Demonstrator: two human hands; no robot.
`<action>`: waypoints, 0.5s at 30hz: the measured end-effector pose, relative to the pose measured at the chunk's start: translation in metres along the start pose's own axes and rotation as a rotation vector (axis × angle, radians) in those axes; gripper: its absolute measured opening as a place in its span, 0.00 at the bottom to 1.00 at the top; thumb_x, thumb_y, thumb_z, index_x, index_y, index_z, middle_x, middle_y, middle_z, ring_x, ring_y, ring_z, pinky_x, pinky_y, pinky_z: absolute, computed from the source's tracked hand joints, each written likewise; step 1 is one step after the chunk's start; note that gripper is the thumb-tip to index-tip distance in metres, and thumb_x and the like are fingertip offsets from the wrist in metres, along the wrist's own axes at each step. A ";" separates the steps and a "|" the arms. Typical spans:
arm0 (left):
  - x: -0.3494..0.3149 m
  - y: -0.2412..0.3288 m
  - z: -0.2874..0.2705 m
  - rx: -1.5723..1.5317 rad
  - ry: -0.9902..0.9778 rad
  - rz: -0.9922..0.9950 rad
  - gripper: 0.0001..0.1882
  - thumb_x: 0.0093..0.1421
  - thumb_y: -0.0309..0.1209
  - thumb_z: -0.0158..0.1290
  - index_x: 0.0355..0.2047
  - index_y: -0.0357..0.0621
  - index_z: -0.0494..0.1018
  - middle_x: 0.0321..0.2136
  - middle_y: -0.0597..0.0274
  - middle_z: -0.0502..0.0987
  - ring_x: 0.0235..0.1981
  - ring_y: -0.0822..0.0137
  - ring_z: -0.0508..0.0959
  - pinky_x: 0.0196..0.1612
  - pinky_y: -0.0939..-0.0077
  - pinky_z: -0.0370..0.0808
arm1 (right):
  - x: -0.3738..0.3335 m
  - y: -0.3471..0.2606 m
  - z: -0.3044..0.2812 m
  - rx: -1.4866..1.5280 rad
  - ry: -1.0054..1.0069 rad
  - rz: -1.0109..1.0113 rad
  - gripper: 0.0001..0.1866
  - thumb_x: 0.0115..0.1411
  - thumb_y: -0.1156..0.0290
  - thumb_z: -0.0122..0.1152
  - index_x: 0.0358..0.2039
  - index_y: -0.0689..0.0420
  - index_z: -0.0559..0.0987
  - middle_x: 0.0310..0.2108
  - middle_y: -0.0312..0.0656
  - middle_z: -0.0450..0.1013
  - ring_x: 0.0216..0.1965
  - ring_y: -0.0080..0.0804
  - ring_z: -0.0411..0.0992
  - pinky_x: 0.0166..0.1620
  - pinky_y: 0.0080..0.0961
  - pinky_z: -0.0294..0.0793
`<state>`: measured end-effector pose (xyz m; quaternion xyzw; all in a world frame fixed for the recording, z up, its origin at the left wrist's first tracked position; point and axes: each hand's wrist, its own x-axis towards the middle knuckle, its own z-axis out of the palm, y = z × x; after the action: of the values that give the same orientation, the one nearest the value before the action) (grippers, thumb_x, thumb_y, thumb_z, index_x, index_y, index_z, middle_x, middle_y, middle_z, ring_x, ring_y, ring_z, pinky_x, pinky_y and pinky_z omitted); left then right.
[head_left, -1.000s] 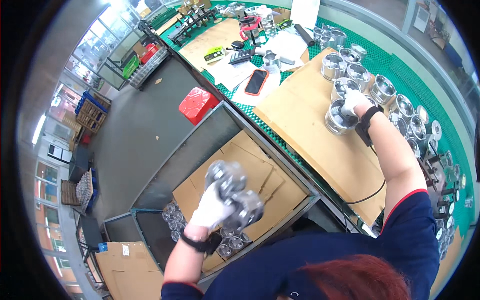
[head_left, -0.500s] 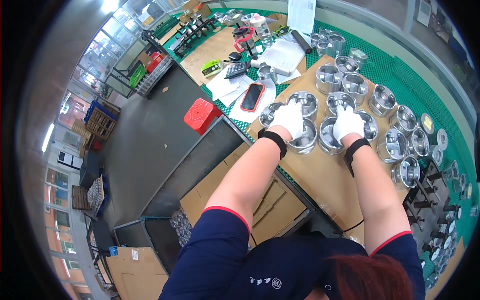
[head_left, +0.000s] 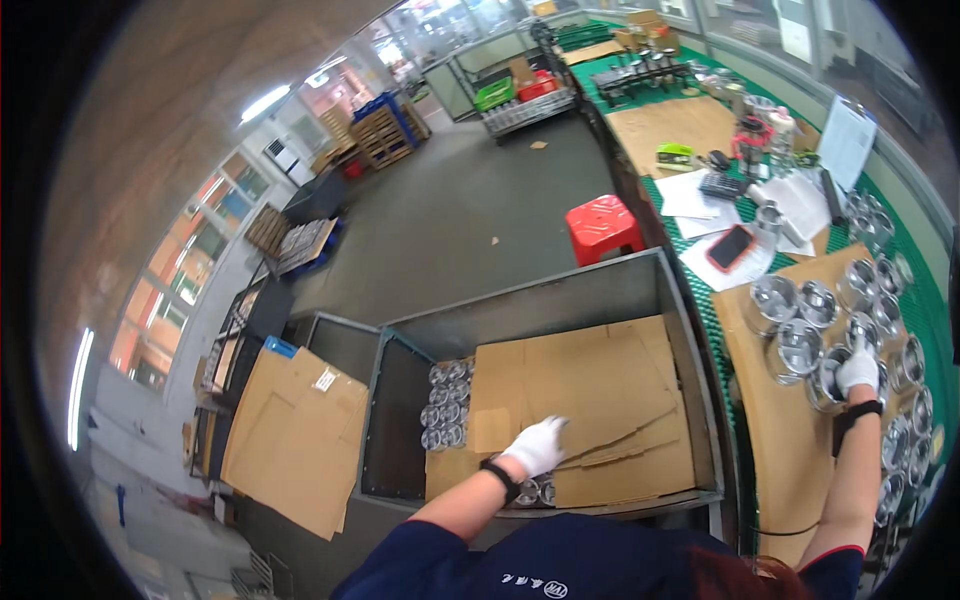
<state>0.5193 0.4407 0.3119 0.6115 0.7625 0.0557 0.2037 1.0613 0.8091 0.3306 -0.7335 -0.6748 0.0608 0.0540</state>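
My left hand [head_left: 538, 447], in a white glove, hovers over a brown cardboard sheet [head_left: 585, 380] inside a grey metal bin, its fingers stretched out with nothing in them. Below the wrist, a few metal pistons [head_left: 540, 490] show at the sheet's edge. My right hand [head_left: 857, 370], gloved too, is on the bench at the right, its fingers closed at a silver piston [head_left: 862, 330]; exactly how they grip is partly hidden. Other pistons stand around it, open side up, among them one piston [head_left: 797, 348] to its left.
The bin's rim [head_left: 520, 290] surrounds the cardboard, with rows of pistons [head_left: 445, 405] at its left end. A red stool [head_left: 603, 228] stands behind it. On the green-matted bench lie a phone [head_left: 730, 248], papers and a calculator [head_left: 722, 186]. Folded cardboard [head_left: 295, 430] sits left of the bin.
My view has swung left toward the bin. My left hand has left the pistons on the bench and come over the cardboard. My right hand stays among the bench pistons.
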 end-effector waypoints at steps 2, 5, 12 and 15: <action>-0.046 -0.064 0.000 -0.028 -0.065 -0.255 0.29 0.56 0.33 0.56 0.59 0.38 0.69 0.56 0.39 0.74 0.57 0.43 0.74 0.60 0.56 0.72 | 0.034 0.059 0.035 0.062 0.003 -0.001 0.51 0.50 0.72 0.65 0.74 0.47 0.52 0.66 0.63 0.59 0.64 0.62 0.63 0.66 0.42 0.65; -0.129 -0.139 -0.006 -0.024 -0.186 -0.542 0.29 0.56 0.34 0.56 0.58 0.37 0.69 0.55 0.38 0.74 0.57 0.43 0.74 0.61 0.57 0.72 | 0.013 0.043 -0.008 0.229 0.175 -0.248 0.43 0.54 0.74 0.59 0.71 0.59 0.58 0.65 0.62 0.63 0.65 0.59 0.63 0.67 0.40 0.62; -0.228 -0.360 0.035 -0.074 -0.159 -0.737 0.33 0.55 0.34 0.59 0.61 0.37 0.66 0.58 0.40 0.72 0.60 0.45 0.72 0.64 0.60 0.70 | -0.183 -0.242 -0.007 0.741 -0.053 -0.562 0.28 0.69 0.75 0.55 0.68 0.60 0.65 0.64 0.47 0.67 0.63 0.34 0.66 0.65 0.32 0.64; -0.213 -0.450 0.025 -0.123 -0.155 -0.776 0.34 0.55 0.36 0.60 0.62 0.40 0.66 0.59 0.41 0.72 0.61 0.46 0.72 0.64 0.60 0.69 | -0.307 -0.422 0.037 0.807 -0.412 -0.569 0.26 0.65 0.79 0.55 0.64 0.62 0.68 0.59 0.46 0.71 0.59 0.33 0.70 0.63 0.29 0.67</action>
<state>0.1550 0.1221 0.1907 0.2672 0.9144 -0.0261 0.3030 0.6147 0.5383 0.3670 -0.4152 -0.7666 0.4413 0.2124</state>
